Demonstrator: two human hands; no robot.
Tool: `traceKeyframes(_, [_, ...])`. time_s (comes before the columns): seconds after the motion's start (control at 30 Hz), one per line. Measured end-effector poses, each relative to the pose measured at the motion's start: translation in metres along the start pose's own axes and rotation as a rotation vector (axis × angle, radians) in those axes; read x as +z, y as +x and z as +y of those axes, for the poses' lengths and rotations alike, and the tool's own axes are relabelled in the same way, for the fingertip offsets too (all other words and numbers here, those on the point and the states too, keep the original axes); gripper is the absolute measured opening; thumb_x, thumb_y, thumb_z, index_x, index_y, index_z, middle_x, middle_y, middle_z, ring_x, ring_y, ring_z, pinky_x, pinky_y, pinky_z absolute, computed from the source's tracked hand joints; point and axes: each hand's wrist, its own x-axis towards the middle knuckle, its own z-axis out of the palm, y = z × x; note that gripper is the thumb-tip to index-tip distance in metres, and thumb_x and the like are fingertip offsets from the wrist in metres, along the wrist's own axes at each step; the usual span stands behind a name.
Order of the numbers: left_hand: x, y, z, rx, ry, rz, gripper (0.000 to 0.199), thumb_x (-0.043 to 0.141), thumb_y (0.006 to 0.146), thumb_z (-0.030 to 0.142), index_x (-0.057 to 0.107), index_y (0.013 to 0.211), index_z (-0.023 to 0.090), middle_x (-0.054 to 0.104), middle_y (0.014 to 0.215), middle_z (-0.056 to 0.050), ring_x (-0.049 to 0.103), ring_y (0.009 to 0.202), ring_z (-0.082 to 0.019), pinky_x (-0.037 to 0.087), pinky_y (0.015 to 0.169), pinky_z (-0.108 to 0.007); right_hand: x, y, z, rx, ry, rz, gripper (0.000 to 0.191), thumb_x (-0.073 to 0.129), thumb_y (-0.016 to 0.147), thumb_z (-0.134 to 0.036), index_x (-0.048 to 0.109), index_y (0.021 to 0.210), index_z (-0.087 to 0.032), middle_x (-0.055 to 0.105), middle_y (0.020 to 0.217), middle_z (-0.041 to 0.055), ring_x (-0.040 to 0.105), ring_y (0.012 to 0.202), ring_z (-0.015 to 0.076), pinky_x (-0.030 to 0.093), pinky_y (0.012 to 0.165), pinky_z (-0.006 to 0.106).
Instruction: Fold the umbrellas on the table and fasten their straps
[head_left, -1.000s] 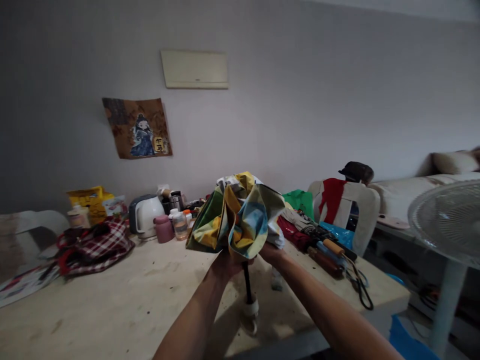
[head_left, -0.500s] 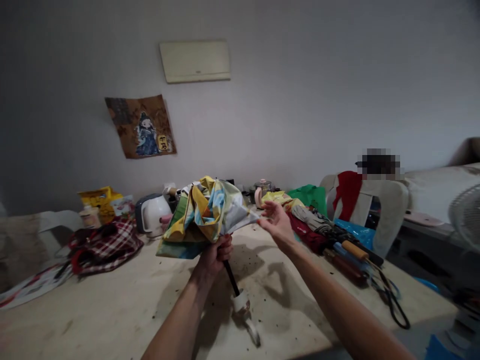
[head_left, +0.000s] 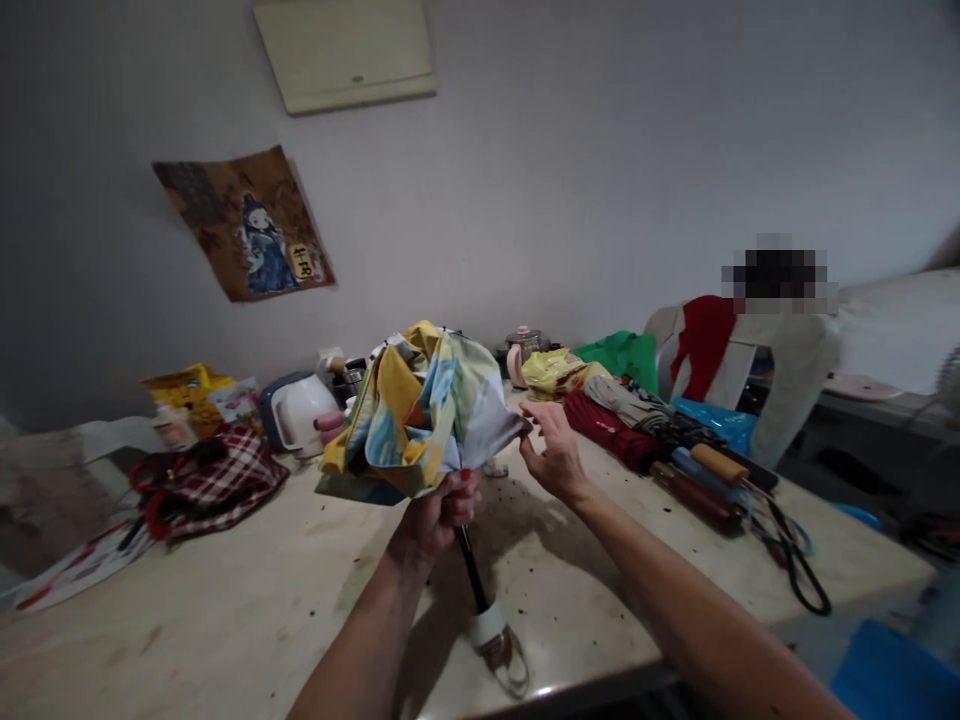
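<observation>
A folding umbrella (head_left: 420,410) with a yellow, blue, green and white canopy is half gathered in loose folds above the table. My left hand (head_left: 446,510) is wrapped round it just below the canopy. From that fist the black shaft (head_left: 471,570) slants down to a white handle (head_left: 489,625) with a pale strap loop, low over the table's front part. On the right, my right hand (head_left: 553,445) pinches the pointed tip of a whitish canopy panel between thumb and index finger, its other fingers loosely bent.
Several folded umbrellas (head_left: 615,430) lie along the table's right side. A checked cloth bag (head_left: 217,485), a kettle (head_left: 300,415) and a yellow packet (head_left: 187,395) stand left. Further back are a green bag (head_left: 622,360) and a pot (head_left: 523,340). A chair (head_left: 795,390) stands beyond the table.
The view has tilted down and shifted slightly. My right hand has closed from loosely spread fingers to a pinch at the panel's tip. My left hand keeps its hold on the umbrella.
</observation>
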Motion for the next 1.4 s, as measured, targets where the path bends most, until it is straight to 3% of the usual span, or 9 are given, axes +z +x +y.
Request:
traceKeyframes(0.23, [-0.001, 0.001, -0.002, -0.051, -0.142, -0.01, 0.046, 0.082, 0.06, 0.024, 0.036, 0.061, 0.016, 0.023, 0.055, 0.012, 0.009, 0.04, 0.003, 0.01, 0.032, -0.007, -0.006, -0.002, -0.008, -0.192, -0.183, 0.05, 0.038, 0.05, 0.085, -0.012, 0.05, 0.123, -0.014, 0.06, 0.101, 0.0121, 0.052, 0.091, 0.0249, 0.047, 0.082, 0.039])
traceKeyframes(0.43, [0.001, 0.002, -0.003, -0.041, -0.22, 0.121, 0.034, 0.069, 0.067, 0.011, 0.036, 0.066, 0.017, 0.025, 0.057, 0.012, 0.014, 0.037, 0.003, 0.01, 0.032, -0.006, -0.007, -0.004, -0.009, -0.081, -0.328, 0.025, 0.038, 0.052, 0.082, -0.014, 0.053, 0.12, -0.012, 0.06, 0.095, 0.0134, 0.051, 0.088, 0.0272, 0.047, 0.078, 0.04])
traceKeyframes(0.63, [0.013, 0.002, -0.009, -0.096, -0.124, 0.071, 0.051, 0.082, 0.057, 0.02, 0.031, 0.061, 0.018, 0.026, 0.054, 0.012, 0.016, 0.038, 0.003, 0.011, 0.032, -0.008, -0.011, -0.002, -0.006, -0.08, -0.349, 0.067, 0.033, 0.05, 0.084, -0.014, 0.053, 0.116, -0.012, 0.059, 0.093, 0.0136, 0.051, 0.087, 0.0268, 0.047, 0.077, 0.039])
traceKeyframes(0.73, [0.015, 0.005, -0.009, -0.001, -0.097, 0.205, 0.047, 0.082, 0.056, 0.018, 0.036, 0.067, 0.017, 0.03, 0.056, 0.012, 0.02, 0.039, 0.003, 0.012, 0.034, -0.008, -0.019, 0.001, -0.006, -0.064, -0.356, 0.095, 0.027, 0.047, 0.084, -0.012, 0.056, 0.109, -0.015, 0.059, 0.097, 0.0131, 0.053, 0.09, 0.0249, 0.046, 0.08, 0.036])
traceKeyframes(0.97, [0.012, 0.001, 0.004, 0.144, -0.083, 0.283, 0.054, 0.087, 0.054, 0.022, 0.037, 0.073, 0.018, 0.031, 0.056, 0.013, 0.022, 0.037, 0.004, 0.011, 0.035, -0.008, -0.012, -0.004, -0.003, 0.214, -0.413, -0.209, 0.02, 0.045, 0.079, -0.009, 0.062, 0.072, -0.017, 0.062, 0.068, 0.0077, 0.051, 0.06, 0.0182, 0.028, 0.053, 0.03])
traceKeyframes(1.1, [0.011, -0.002, 0.008, 0.156, -0.064, 0.228, 0.056, 0.087, 0.057, 0.024, 0.034, 0.072, 0.019, 0.029, 0.056, 0.014, 0.021, 0.037, 0.003, 0.012, 0.034, -0.008, -0.001, -0.005, -0.004, 0.592, -0.074, -0.27, 0.019, 0.044, 0.075, -0.012, 0.059, 0.066, -0.019, 0.058, 0.058, 0.0037, 0.048, 0.055, 0.0152, 0.026, 0.051, 0.027])
traceKeyframes(1.2, [0.008, -0.004, 0.01, 0.13, -0.126, 0.196, 0.05, 0.083, 0.062, 0.019, 0.034, 0.073, 0.02, 0.026, 0.057, 0.013, 0.021, 0.036, 0.003, 0.012, 0.033, -0.008, 0.001, 0.0, -0.005, 0.855, 0.593, -0.185, 0.018, 0.05, 0.064, -0.016, 0.06, 0.078, -0.019, 0.059, 0.061, -0.0002, 0.047, 0.052, 0.0134, 0.031, 0.048, 0.024])
traceKeyframes(1.3, [0.005, -0.007, 0.013, 0.084, -0.216, 0.165, 0.046, 0.078, 0.067, 0.015, 0.032, 0.072, 0.02, 0.025, 0.058, 0.013, 0.02, 0.035, 0.003, 0.011, 0.032, -0.008, -0.006, 0.007, -0.007, 1.0, 1.193, -0.116, 0.041, 0.056, 0.057, -0.019, 0.058, 0.098, -0.02, 0.067, 0.083, 0.0023, 0.057, 0.062, 0.0153, 0.043, 0.054, 0.026])
traceKeyframes(1.4, [0.002, -0.009, 0.013, 0.034, -0.284, 0.122, 0.048, 0.075, 0.07, 0.013, 0.027, 0.069, 0.02, 0.023, 0.058, 0.012, 0.019, 0.035, 0.003, 0.009, 0.031, -0.008, -0.014, 0.01, -0.01, 1.112, 1.392, -0.209, 0.031, 0.058, 0.067, -0.036, 0.057, 0.094, -0.021, 0.068, 0.088, 0.0048, 0.063, 0.077, 0.02, 0.05, 0.065, 0.034])
